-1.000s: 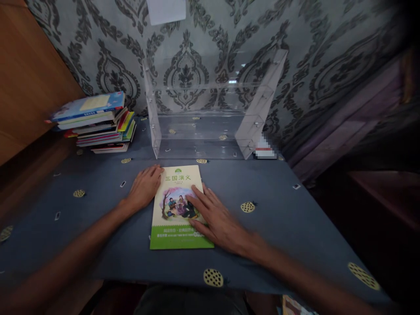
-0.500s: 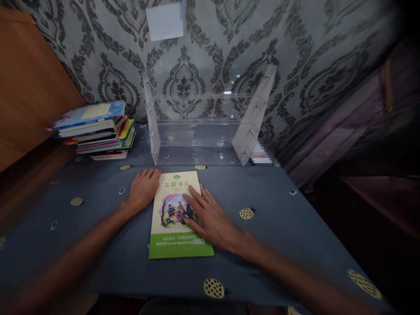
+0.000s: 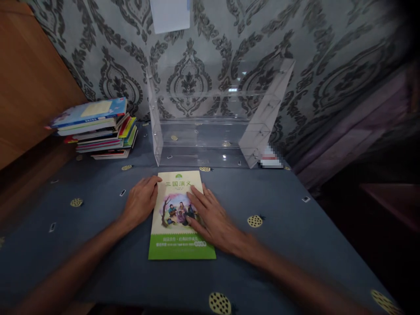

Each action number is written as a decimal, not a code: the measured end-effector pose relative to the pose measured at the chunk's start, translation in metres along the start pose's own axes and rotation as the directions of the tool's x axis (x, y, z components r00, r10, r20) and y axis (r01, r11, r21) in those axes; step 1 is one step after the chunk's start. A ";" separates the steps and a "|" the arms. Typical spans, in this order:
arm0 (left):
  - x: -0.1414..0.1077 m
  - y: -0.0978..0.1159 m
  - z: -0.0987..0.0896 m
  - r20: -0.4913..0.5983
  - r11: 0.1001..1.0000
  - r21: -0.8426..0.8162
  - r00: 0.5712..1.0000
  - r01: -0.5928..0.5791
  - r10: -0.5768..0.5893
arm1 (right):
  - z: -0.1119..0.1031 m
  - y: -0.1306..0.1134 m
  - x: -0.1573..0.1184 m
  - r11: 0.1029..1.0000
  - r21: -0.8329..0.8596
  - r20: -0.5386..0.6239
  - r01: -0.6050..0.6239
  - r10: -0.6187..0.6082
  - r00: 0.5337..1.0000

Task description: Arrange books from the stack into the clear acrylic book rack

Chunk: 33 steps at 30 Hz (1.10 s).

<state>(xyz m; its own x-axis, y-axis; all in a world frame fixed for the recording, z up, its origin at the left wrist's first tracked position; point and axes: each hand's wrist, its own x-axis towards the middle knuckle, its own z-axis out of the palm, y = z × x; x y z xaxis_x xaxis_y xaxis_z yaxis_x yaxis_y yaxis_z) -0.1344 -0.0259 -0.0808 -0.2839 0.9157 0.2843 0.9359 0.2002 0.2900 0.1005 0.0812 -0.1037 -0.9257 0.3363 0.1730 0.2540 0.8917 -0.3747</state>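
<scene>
Since the earlier frames, the left hand (image 3: 139,203) had slid a little down the long left edge of the paperback (image 3: 172,214), while the right hand (image 3: 213,218) had stayed on its cover, and the whole view had shifted slightly.

Damask wallpaper (image 3: 229,52) in grey and white filled the back of the scene, with a wooden panel (image 3: 33,87) running along the left. Below it lay a table covered in a blue-grey cloth (image 3: 278,227) printed with small pineapples. A clear acrylic rack (image 3: 200,131) stood upright at the back of the table, near the wallpaper, its two side panels splayed in the view. Left of it sat a stack of books (image 3: 98,131), uneven and untidy, with a blue volume on top.

The paperback lay flat on the cloth, in front of the rack and just apart from it. Its cover showed the title 三国演义, an illustration of seated figures under a tree, and a green band along the bottom.

Both hands were open and flat, and neither had closed on anything. The left fingertips just overlapped the paperback's left edge near its top corner, with the palm resting on the cloth beside it. The right hand's spread fingers (image 3: 200,201) pressed on the illustration.

A white sheet (image 3: 169,15) hung on the wallpaper. A small item (image 3: 271,158) by the rack's right foot was too blurred to name.
</scene>
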 end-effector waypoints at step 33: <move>-0.002 -0.010 0.008 -0.067 0.920 -0.079 0.922 -0.385 0.380 | 0.003 0.045 0.033 0.991 0.103 -0.204 -0.091 0.110 0.973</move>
<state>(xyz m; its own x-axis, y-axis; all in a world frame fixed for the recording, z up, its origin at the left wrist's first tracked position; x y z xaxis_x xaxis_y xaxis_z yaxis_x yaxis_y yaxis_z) -0.1419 -0.0268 -0.0922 0.0801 0.8976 0.4335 0.9534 -0.1959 0.2296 0.0800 0.1311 -0.1177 -0.8154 0.4873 0.3125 0.3068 0.8216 -0.4805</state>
